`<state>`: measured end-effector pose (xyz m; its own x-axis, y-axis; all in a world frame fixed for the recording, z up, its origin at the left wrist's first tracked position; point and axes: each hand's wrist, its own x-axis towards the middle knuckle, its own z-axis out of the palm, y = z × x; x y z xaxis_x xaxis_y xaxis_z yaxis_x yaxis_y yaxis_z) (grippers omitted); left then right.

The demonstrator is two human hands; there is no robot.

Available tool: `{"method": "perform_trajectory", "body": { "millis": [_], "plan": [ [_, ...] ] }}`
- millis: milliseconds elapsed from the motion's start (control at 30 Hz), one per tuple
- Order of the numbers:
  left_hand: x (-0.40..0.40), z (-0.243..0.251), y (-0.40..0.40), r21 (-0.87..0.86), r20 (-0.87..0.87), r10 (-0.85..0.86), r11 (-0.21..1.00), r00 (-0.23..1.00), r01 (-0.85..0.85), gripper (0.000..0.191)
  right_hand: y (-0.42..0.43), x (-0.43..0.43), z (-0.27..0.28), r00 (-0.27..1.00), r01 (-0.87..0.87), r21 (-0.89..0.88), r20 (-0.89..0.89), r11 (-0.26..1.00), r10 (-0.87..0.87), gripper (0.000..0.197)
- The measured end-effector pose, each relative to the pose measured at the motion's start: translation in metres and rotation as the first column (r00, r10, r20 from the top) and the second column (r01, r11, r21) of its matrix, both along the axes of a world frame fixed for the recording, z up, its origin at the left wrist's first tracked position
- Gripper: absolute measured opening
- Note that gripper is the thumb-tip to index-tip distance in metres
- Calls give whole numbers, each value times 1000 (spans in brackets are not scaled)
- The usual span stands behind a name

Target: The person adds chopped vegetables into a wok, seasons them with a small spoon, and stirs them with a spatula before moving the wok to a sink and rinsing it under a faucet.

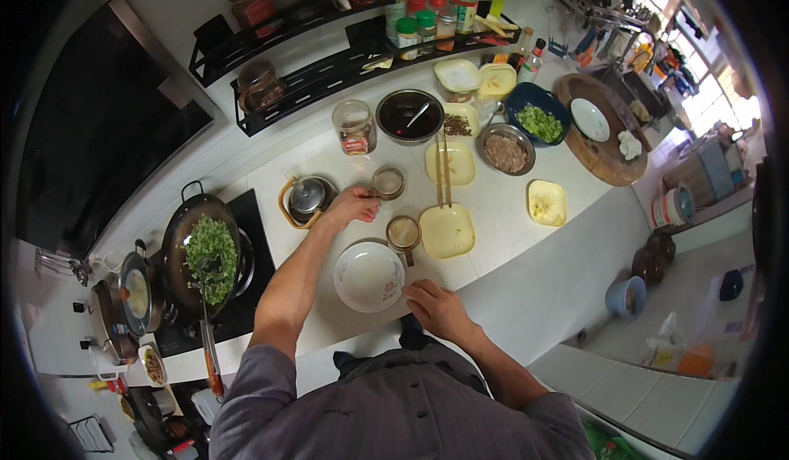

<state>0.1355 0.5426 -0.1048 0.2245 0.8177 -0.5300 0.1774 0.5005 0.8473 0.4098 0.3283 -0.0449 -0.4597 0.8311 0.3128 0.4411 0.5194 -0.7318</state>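
Note:
My left hand reaches over the counter, its fingertips at the handle of a glass cup; the fingers look closed on that handle. A glass teapot with a metal lid stands just left of this hand. Below, a second glass cup has its handle towards me. Near the counter's front edge lies a white plate with a floral pattern. My right hand is at the plate's right rim with curled fingers; whether it grips the rim is unclear. Wooden chopsticks lie across two yellow dishes.
At left, a wok of chopped greens with a ladle sits on the stove. Behind stand a dark bowl, a glass jar and a metal bowl of minced meat. A round chopping board is at right.

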Motion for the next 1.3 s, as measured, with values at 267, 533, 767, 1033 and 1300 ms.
{"method": "perform_trajectory", "body": {
  "millis": [267, 533, 767, 1033, 1300],
  "plan": [
    [-12, 55, -39, 116, 216, 147, 978, 965, -175, 19, 32, -18, 22, 998, -37, 112, -40, 993, 41, 29],
    [-91, 147, -155, 193, 211, 247, 938, 946, -288, 29, 58, -96, 57, 978, -162, 174, -103, 971, 182, 23],
    [-164, 211, -301, 464, -64, 471, 794, 880, -391, 17, 19, -189, 81, 933, -307, 214, -127, 927, 338, 24],
    [-275, 198, -393, 728, -195, 564, 632, 802, -267, 10, -45, -310, 107, 905, -295, 334, -204, 895, 374, 23],
    [-329, 178, -437, 804, -238, 594, 565, 768, -188, 5, -101, -420, 127, 924, -372, 540, 133, 755, 359, 44]
  ]
}}
